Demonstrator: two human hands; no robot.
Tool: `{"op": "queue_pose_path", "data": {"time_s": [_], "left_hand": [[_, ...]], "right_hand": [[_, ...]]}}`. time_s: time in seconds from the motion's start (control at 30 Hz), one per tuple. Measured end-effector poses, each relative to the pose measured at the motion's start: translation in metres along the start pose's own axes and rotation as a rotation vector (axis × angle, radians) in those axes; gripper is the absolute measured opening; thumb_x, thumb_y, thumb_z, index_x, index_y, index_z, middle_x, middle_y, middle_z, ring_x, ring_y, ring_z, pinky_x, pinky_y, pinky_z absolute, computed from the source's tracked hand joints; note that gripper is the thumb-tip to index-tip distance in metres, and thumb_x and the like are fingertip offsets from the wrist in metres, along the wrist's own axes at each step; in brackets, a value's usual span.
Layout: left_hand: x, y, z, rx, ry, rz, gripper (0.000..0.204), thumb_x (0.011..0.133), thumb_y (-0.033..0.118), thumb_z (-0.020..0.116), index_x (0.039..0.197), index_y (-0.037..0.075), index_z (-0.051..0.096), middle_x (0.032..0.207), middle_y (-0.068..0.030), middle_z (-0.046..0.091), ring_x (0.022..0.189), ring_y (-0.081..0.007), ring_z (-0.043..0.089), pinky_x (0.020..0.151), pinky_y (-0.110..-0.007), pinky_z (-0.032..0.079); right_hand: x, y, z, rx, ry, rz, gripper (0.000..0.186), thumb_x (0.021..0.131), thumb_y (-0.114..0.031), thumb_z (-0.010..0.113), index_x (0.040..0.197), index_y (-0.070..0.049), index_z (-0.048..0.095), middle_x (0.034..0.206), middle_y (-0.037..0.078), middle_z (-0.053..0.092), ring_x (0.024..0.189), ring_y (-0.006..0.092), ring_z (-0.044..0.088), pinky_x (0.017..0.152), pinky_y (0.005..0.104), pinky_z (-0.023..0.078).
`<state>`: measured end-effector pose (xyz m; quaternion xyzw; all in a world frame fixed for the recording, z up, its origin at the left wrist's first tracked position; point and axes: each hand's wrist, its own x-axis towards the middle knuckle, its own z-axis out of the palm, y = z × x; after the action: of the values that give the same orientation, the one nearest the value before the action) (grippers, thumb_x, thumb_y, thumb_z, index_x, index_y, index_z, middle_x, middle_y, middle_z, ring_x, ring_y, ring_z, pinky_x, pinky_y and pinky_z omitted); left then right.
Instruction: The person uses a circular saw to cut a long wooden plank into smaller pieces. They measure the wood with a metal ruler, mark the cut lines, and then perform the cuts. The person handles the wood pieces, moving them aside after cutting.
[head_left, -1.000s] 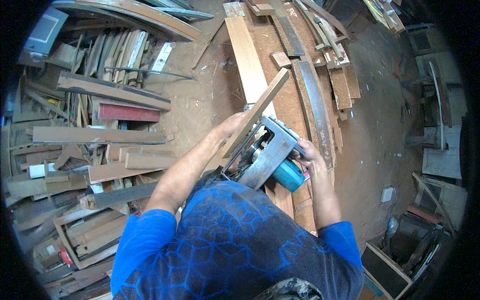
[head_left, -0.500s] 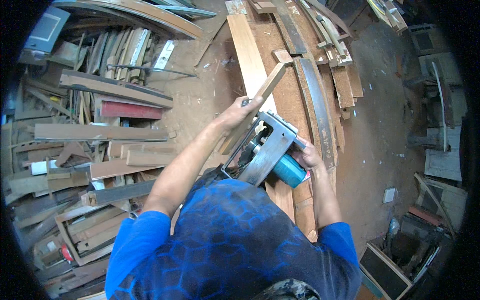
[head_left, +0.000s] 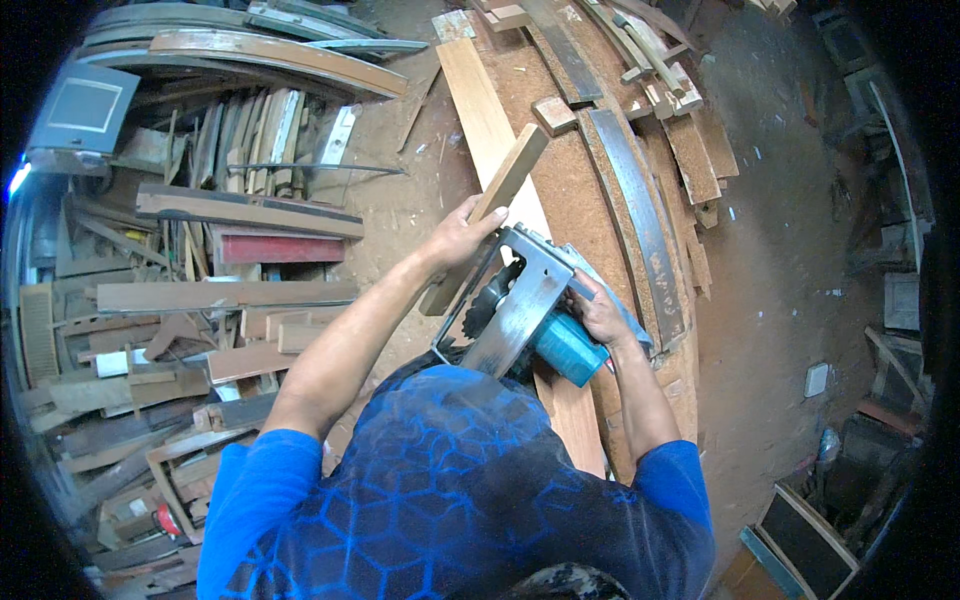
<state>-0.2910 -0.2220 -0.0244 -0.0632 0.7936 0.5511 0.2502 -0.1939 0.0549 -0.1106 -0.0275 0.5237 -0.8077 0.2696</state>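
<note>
My left hand (head_left: 462, 238) is closed around a short wooden batten (head_left: 520, 168), which slants away to the upper right. Right beside the batten is a circular saw (head_left: 528, 285), its metal base plate turned up toward me and its toothed blade (head_left: 488, 298) exposed on the left side. My right hand (head_left: 602, 318) grips the saw near its teal motor housing (head_left: 570, 346); its handle is mostly hidden beneath. Under the batten and saw runs a long pale plank (head_left: 478, 100) on the workbench (head_left: 575, 205).
A dark metal strip (head_left: 632, 190) and a small wood block (head_left: 555, 115) lie on the bench. Offcuts (head_left: 690, 155) stick out at its far right. Stacked boards (head_left: 230, 295) crowd the left floor. A framed dark panel (head_left: 805, 530) stands lower right.
The saw has tilted slightly, and more of its blade shows. The batten has shifted a little left with my left hand. The whole view has turned slightly.
</note>
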Motion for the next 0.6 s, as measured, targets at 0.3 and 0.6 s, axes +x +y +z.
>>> {"op": "queue_pose_path", "data": {"time_s": [0.3,0.6], "left_hand": [[-0.005,0.006,-0.003,0.170,-0.026,-0.020,0.075,0.099,0.058,0.059,0.154,0.010,0.044,0.125,-0.0113,0.065,0.111,-0.0216,0.061,0.100,-0.038,0.049],[-0.010,0.015,-0.004,0.055,-0.033,-0.035,0.083,0.093,0.057,0.069,0.154,0.008,0.041,0.132,-0.0174,0.062,0.119,-0.0259,0.061,0.103,-0.039,0.049]], "right_hand": [[0.014,0.023,-0.016,0.129,-0.084,0.119,0.052,0.110,-0.043,0.044,0.137,-0.002,0.060,0.129,0.005,0.066,0.118,0.0151,0.058,0.105,0.0321,0.044],[0.018,0.012,-0.009,0.244,-0.079,0.164,0.056,0.107,-0.043,0.050,0.147,-0.003,0.051,0.141,0.009,0.059,0.128,0.0226,0.056,0.112,0.0398,0.041]]}}
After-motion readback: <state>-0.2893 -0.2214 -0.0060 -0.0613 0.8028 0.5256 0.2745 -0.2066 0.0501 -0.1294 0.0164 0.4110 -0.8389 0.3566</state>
